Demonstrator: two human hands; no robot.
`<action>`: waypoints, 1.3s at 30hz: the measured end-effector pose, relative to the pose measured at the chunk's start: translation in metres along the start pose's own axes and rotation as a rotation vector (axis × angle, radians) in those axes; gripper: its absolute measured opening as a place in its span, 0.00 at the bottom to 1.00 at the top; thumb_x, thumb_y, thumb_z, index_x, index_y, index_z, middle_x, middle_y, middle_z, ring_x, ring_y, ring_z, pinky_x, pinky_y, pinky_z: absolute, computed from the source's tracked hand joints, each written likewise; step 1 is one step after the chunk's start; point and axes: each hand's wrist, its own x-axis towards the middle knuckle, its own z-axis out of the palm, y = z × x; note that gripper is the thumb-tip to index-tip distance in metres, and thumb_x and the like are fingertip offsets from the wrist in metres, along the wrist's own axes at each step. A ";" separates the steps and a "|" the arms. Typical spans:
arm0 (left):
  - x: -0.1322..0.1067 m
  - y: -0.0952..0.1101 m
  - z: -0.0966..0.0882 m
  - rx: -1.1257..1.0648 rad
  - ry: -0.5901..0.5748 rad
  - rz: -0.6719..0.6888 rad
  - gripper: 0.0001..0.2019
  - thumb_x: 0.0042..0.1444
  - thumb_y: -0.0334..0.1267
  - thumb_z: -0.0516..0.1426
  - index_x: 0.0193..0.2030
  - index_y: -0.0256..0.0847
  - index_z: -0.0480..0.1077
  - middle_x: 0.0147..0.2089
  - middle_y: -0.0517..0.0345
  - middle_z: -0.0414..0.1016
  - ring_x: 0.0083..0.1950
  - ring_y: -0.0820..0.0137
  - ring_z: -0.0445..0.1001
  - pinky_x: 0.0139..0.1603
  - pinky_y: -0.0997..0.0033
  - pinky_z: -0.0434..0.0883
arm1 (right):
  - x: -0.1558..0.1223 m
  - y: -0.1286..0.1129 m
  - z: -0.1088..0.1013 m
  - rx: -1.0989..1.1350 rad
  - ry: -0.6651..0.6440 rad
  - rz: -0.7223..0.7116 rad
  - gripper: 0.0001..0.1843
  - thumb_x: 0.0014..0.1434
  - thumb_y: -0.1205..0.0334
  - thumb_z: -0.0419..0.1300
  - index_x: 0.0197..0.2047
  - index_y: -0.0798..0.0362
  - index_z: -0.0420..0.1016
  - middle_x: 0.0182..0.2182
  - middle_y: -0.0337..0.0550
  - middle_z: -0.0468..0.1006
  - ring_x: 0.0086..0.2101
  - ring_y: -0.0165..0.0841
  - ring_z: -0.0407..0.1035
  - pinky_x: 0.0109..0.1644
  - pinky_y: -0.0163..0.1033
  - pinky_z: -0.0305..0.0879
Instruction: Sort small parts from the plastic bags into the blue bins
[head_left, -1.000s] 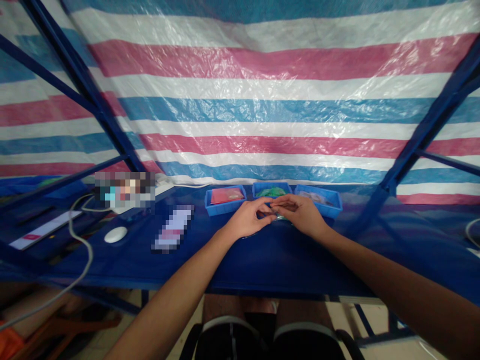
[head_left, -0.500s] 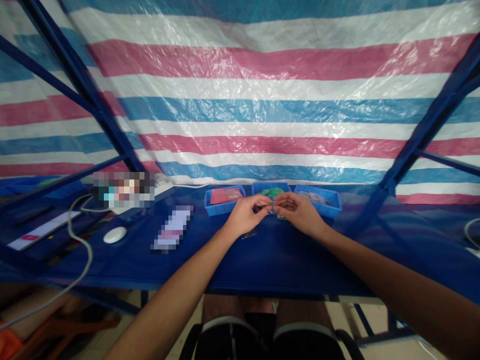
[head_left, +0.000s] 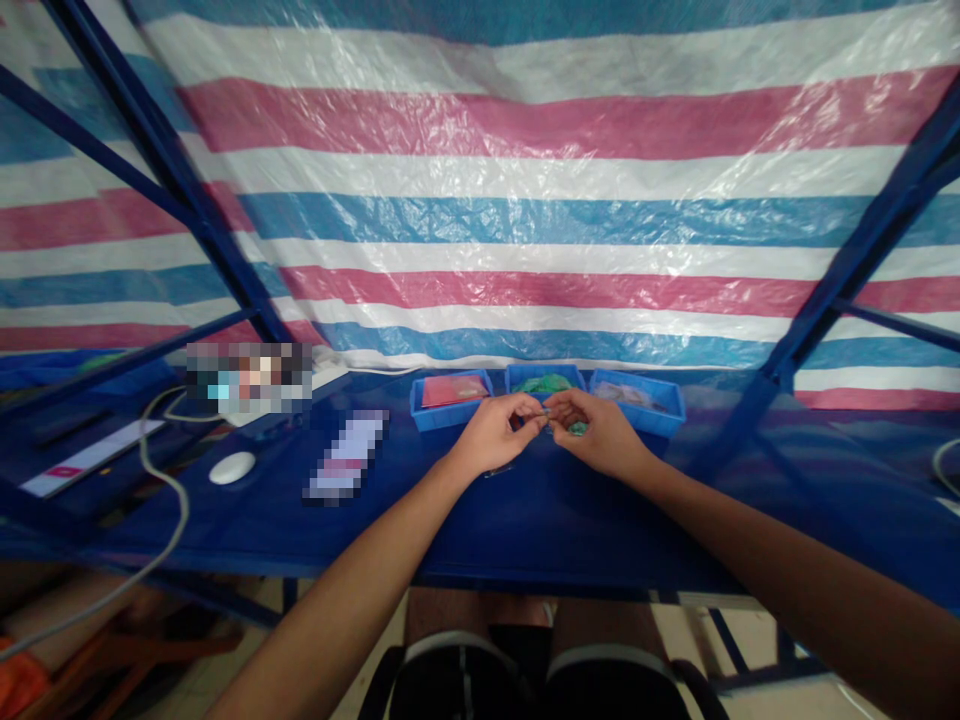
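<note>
My left hand (head_left: pixel 495 432) and my right hand (head_left: pixel 598 432) meet fingertip to fingertip above the blue table (head_left: pixel 525 520), just in front of the middle bin. Both are pinched on a small clear packet with a green piece (head_left: pixel 576 428) in it, which peeks out by my right fingers. Three small blue bins stand in a row behind my hands: one with red contents (head_left: pixel 450 397), one with green contents (head_left: pixel 543 382), and one with pale contents (head_left: pixel 637 397). A small dark scrap (head_left: pixel 496 470) lies on the table under my left wrist.
A white mouse (head_left: pixel 232 467) with a grey cable (head_left: pixel 161 490) lies at the left, next to a flat white card (head_left: pixel 82 462). A striped tarp (head_left: pixel 525 200) hangs behind the table. Blue frame poles (head_left: pixel 847 270) slant up on both sides.
My hands have drawn a little closer together and lower, and the packet between them is more bunched up in my right fingers. The bins and the mouse have not moved.
</note>
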 end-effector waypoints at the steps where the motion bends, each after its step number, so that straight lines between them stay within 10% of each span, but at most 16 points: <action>1: 0.000 0.001 0.000 -0.001 -0.002 0.007 0.07 0.67 0.39 0.61 0.45 0.39 0.78 0.41 0.55 0.85 0.41 0.68 0.81 0.45 0.69 0.73 | 0.000 -0.001 0.000 0.016 0.000 0.007 0.16 0.59 0.62 0.67 0.51 0.48 0.78 0.37 0.43 0.84 0.36 0.39 0.81 0.46 0.48 0.81; 12: 0.001 0.003 -0.002 0.012 0.002 -0.031 0.10 0.70 0.42 0.59 0.43 0.39 0.77 0.38 0.58 0.82 0.38 0.70 0.78 0.42 0.72 0.70 | 0.004 0.008 0.001 0.380 0.017 0.205 0.19 0.57 0.46 0.75 0.46 0.48 0.80 0.38 0.44 0.87 0.38 0.38 0.82 0.48 0.47 0.81; 30: 0.003 -0.009 0.003 -0.297 0.048 -0.139 0.16 0.72 0.45 0.59 0.59 0.38 0.75 0.45 0.50 0.85 0.44 0.67 0.83 0.47 0.70 0.76 | 0.011 0.011 0.000 0.628 0.090 0.364 0.24 0.46 0.54 0.81 0.43 0.50 0.79 0.34 0.38 0.85 0.30 0.32 0.79 0.38 0.39 0.78; 39: 0.002 -0.006 0.002 -0.015 0.071 0.112 0.27 0.64 0.32 0.63 0.70 0.47 0.72 0.62 0.46 0.77 0.54 0.64 0.80 0.41 0.72 0.77 | 0.009 0.007 -0.003 0.686 0.104 0.391 0.25 0.48 0.50 0.81 0.44 0.51 0.80 0.31 0.40 0.85 0.30 0.33 0.78 0.34 0.37 0.73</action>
